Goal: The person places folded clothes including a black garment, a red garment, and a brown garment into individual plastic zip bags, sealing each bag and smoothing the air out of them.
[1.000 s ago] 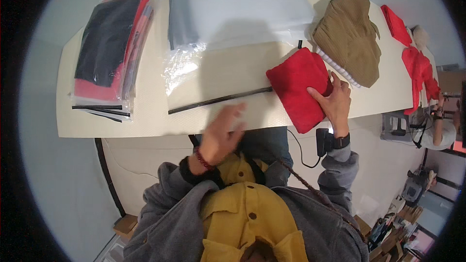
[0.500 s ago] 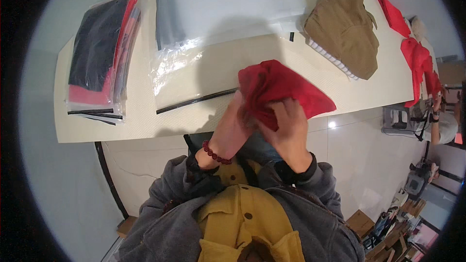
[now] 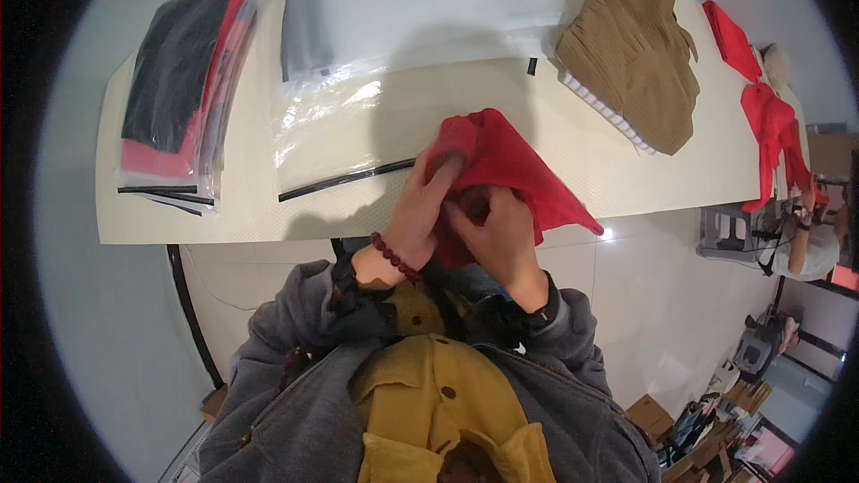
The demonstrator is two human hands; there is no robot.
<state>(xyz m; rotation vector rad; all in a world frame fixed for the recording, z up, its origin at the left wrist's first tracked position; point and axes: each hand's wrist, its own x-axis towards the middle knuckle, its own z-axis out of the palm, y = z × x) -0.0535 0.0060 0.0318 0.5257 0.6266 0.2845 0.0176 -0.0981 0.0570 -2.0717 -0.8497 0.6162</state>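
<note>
A crumpled red cloth (image 3: 528, 174), its exact kind not clear, is held up in front of me over the table's near edge. My left hand (image 3: 417, 215), with a dark red bead bracelet on the wrist, grips its left side with thumb and fingers. Curled into the folds at the middle is my right hand (image 3: 503, 237), its fingertips partly hidden by fabric. One pointed corner of the cloth stretches out to the right, and some fabric hangs below between my hands.
Clear plastic bags (image 3: 420, 13) with black strips lie on the cream table (image 3: 242, 231). Bagged folded clothes (image 3: 174, 72) are at left. A brown ribbed garment (image 3: 631, 54) over striped fabric lies right, near more red cloth (image 3: 769, 130). Another person's arm (image 3: 801, 241) shows far right.
My right hand has moved down and slightly left, with its fingers deeper in the folds. The cloth's right corner has dropped lower, and fabric now hangs below my hands.
</note>
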